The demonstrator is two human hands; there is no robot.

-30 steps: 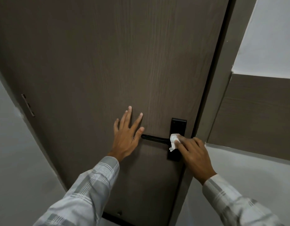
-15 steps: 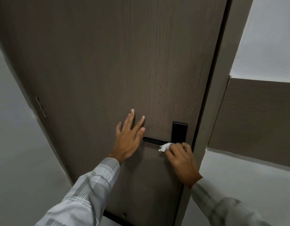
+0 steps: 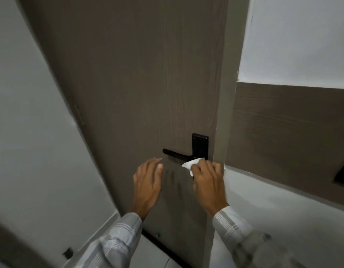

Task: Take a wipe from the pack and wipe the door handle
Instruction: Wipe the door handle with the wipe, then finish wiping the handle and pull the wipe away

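A black lever door handle point(image 3: 177, 154) on a black backplate point(image 3: 200, 146) sits on the right side of a grey-brown wooden door point(image 3: 138, 84). My right hand point(image 3: 207, 184) is closed around a crumpled white wipe point(image 3: 191, 164) just below the handle's root, at the lower part of the backplate. My left hand point(image 3: 148, 184) hovers in front of the door below the handle's free end, fingers loosely together, holding nothing. The wipe pack is not in view.
The door frame point(image 3: 223, 113) runs along the right of the door, with a grey-brown wall panel point(image 3: 293, 122) and white wall beyond. A white wall point(image 3: 32, 132) stands at the left. A small dark door stop point(image 3: 67, 252) sits at floor level.
My left hand has come off the door and dropped below the handle. My right hand with the wipe has slid down off the lever to under its root. The view has shifted.
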